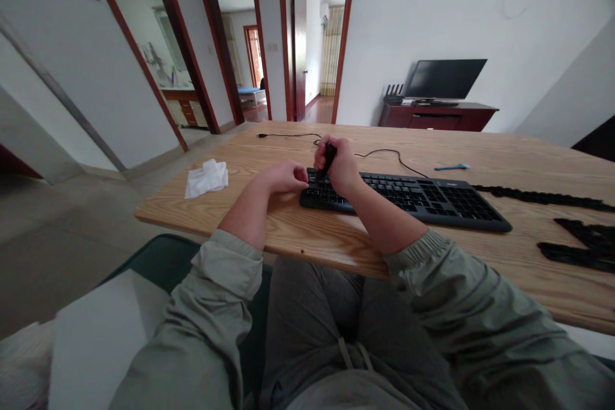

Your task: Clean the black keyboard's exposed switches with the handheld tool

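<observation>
A black keyboard [408, 195] lies on the wooden table before me, its keys facing up. At its left end is my left hand [287, 177], fingers curled in against the keyboard's edge. My right hand [342, 166] is wrapped round a black handheld tool [328, 159], held steeply over the keys at the left part of the keyboard. The tool's lower end reaches down to the keys, but its exact kind cannot be made out. Behind the hands a thin black cable [396, 152] runs from the keyboard and ends in a plug [262, 136].
White crumpled tissue [206, 178] lies on the table [269, 230] to the left. Beyond the keyboard is a small blue brush-like item [451, 167]. Black strips [542, 195] and flat black pieces [581, 246] lie at the right. A television [446, 79] stands on a cabinet farther back.
</observation>
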Demonstrator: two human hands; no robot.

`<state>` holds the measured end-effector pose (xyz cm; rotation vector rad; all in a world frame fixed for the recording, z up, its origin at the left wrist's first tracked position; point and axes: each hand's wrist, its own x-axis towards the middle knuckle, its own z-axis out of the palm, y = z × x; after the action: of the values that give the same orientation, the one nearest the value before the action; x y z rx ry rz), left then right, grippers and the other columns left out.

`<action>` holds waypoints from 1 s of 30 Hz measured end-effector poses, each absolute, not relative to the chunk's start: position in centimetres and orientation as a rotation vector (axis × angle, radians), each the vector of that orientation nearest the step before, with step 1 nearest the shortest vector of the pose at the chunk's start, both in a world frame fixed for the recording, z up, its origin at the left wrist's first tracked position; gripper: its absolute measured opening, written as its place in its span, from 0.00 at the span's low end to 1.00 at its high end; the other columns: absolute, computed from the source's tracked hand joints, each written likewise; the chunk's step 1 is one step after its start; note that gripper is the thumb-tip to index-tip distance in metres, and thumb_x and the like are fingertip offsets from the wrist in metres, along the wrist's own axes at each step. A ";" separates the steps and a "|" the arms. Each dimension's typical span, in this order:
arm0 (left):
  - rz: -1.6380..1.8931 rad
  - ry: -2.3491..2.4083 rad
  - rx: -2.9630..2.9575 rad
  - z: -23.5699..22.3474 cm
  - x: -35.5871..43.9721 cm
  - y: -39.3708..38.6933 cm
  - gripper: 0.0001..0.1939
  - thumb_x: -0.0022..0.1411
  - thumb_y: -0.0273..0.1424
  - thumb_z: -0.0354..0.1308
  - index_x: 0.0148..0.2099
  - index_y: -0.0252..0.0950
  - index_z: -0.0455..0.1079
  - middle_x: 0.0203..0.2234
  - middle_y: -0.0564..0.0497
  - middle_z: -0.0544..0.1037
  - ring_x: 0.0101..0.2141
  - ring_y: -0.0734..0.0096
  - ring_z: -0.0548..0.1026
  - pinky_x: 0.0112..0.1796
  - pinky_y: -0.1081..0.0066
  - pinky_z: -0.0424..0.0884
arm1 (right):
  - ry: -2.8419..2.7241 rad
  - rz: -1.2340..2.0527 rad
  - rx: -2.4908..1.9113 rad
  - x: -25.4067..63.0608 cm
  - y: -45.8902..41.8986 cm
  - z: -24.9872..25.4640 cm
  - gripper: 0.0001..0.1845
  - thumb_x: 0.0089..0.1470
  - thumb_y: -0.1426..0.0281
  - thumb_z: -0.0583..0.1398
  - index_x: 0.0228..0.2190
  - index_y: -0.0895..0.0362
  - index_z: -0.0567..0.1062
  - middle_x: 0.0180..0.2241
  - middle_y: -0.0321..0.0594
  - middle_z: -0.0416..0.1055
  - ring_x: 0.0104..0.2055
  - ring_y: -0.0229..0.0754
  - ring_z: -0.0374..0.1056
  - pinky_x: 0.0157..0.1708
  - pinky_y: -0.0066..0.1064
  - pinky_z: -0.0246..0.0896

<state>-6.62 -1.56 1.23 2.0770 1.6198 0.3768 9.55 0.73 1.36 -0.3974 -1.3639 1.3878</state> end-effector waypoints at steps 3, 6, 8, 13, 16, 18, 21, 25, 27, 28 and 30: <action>0.389 1.606 2.099 0.6 -7.1 -1.1 0.06 0.53 0.30 0.63 0.34 0.33 0.73 0.28 0.52 0.77 0.29 0.73 0.70 0.33 0.71 0.65 | -1.526 1.319 -0.363 8.1 0.3 1.5 0.20 0.58 0.55 0.48 0.22 0.53 0.62 0.16 0.32 0.56 0.19 0.35 0.54 0.21 0.28 0.52; 0.472 1.601 2.161 -0.2 -7.7 -0.4 0.05 0.52 0.25 0.63 0.31 0.31 0.70 0.27 0.52 0.75 0.30 0.74 0.68 0.34 0.71 0.64 | -1.694 1.255 -0.341 6.9 -0.4 1.7 0.20 0.58 0.56 0.50 0.20 0.53 0.63 0.17 0.33 0.58 0.20 0.36 0.56 0.21 0.29 0.53; 0.519 1.582 2.170 -0.4 -7.9 -0.2 0.06 0.51 0.24 0.64 0.32 0.31 0.69 0.28 0.52 0.75 0.30 0.74 0.68 0.34 0.72 0.63 | -1.739 1.208 -0.355 6.9 -0.6 1.8 0.21 0.59 0.56 0.49 0.20 0.53 0.63 0.17 0.34 0.58 0.21 0.36 0.57 0.22 0.29 0.54; 0.448 1.625 2.086 0.6 -7.0 -1.0 0.10 0.52 0.29 0.65 0.36 0.34 0.68 0.26 0.53 0.72 0.27 0.74 0.67 0.30 0.72 0.63 | -1.737 1.142 -0.362 8.2 0.0 1.8 0.21 0.59 0.56 0.48 0.20 0.53 0.63 0.17 0.35 0.60 0.21 0.37 0.57 0.23 0.30 0.54; 0.414 1.652 2.045 1.1 -6.7 -1.3 0.15 0.52 0.32 0.66 0.41 0.35 0.69 0.26 0.54 0.72 0.26 0.73 0.68 0.29 0.72 0.64 | -1.673 1.189 -0.391 8.7 0.4 1.7 0.21 0.59 0.54 0.48 0.21 0.53 0.63 0.17 0.34 0.58 0.20 0.37 0.55 0.22 0.30 0.54; 0.407 1.639 2.065 1.1 -6.7 -1.3 0.17 0.52 0.33 0.65 0.45 0.35 0.71 0.27 0.54 0.73 0.27 0.73 0.70 0.30 0.72 0.65 | -1.616 1.234 -0.414 9.0 0.5 1.6 0.21 0.59 0.53 0.48 0.22 0.53 0.63 0.17 0.34 0.57 0.20 0.37 0.55 0.22 0.30 0.54; 0.385 1.620 2.077 0.9 -6.9 -1.3 0.20 0.52 0.31 0.62 0.49 0.36 0.72 0.30 0.53 0.75 0.30 0.72 0.72 0.31 0.73 0.66 | -1.504 1.285 -0.439 9.8 1.0 1.5 0.22 0.59 0.53 0.47 0.22 0.53 0.63 0.17 0.33 0.56 0.19 0.36 0.53 0.21 0.30 0.54; 0.413 1.610 2.105 1.1 -6.8 -1.5 0.20 0.53 0.32 0.61 0.49 0.35 0.74 0.33 0.51 0.77 0.32 0.71 0.73 0.34 0.72 0.67 | -1.301 1.217 -0.494 11.3 2.1 1.9 0.22 0.60 0.50 0.49 0.24 0.53 0.62 0.19 0.34 0.59 0.22 0.37 0.57 0.26 0.31 0.60; 0.441 1.593 2.137 1.2 -6.5 -1.5 0.19 0.54 0.35 0.61 0.48 0.35 0.76 0.33 0.50 0.77 0.33 0.70 0.73 0.34 0.72 0.67 | -1.262 1.199 -0.505 12.0 2.4 2.1 0.21 0.58 0.50 0.51 0.25 0.52 0.63 0.21 0.35 0.61 0.25 0.38 0.61 0.29 0.33 0.63; 0.436 1.580 2.152 1.1 -6.4 -1.5 0.19 0.54 0.37 0.62 0.47 0.35 0.76 0.32 0.50 0.77 0.33 0.70 0.73 0.34 0.72 0.67 | -1.260 1.212 -0.513 12.2 2.4 2.2 0.20 0.57 0.50 0.52 0.25 0.52 0.62 0.22 0.35 0.61 0.25 0.39 0.61 0.30 0.33 0.63; 0.394 1.557 2.176 1.0 -6.2 -1.3 0.19 0.55 0.39 0.62 0.47 0.35 0.77 0.32 0.50 0.78 0.32 0.70 0.73 0.34 0.71 0.67 | -1.267 1.264 -0.530 12.5 2.3 2.3 0.19 0.56 0.50 0.53 0.25 0.52 0.61 0.20 0.34 0.59 0.24 0.40 0.59 0.29 0.34 0.62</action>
<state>-6.20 -1.34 0.99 2.1757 1.5574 0.3938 12.51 2.28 2.34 -0.5301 -1.2669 1.2644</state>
